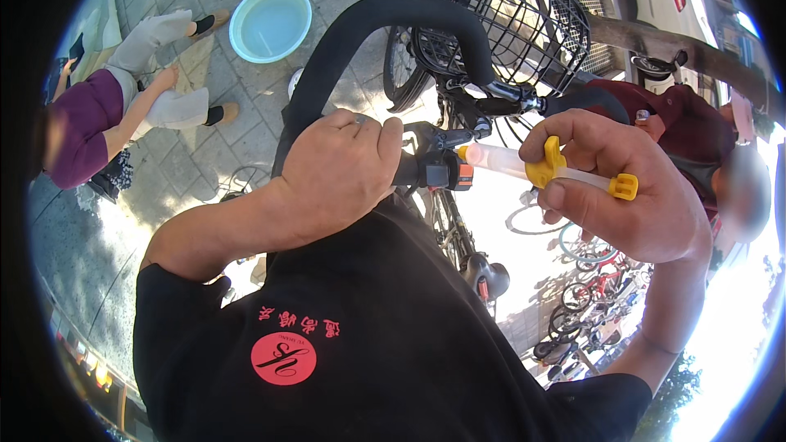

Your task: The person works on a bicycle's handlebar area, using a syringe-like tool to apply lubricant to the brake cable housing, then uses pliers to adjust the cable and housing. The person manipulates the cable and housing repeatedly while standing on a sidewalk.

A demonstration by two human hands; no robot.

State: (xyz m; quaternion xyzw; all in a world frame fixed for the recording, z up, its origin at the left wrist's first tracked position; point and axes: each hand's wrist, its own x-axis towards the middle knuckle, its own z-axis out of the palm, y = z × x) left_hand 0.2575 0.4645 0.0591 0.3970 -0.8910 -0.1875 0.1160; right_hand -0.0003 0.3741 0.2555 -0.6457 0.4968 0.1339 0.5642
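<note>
My left hand (340, 165) is closed round the grip end of a black handlebar (360, 20), beside a switch housing (438, 173) with an orange button. My right hand (630, 176) holds a syringe (495, 161) with a clear barrel and pale pinkish contents. The syringe's yellow flange lies between my fingers and thumb, and its yellow plunger end points toward my palm. Its yellow tip sits close to the black brake lever mount (434, 137); whether they touch I cannot tell. What my left fingers wrap is mostly hidden behind the hand.
A black wire basket (512, 20) is mounted over the bike's front wheel (409, 69). A light blue basin (270, 24) of liquid stands on the paving. A person in purple (82, 131) sits at left, another in dark red (688, 131) is at right. Parked bikes (573, 303) stand behind.
</note>
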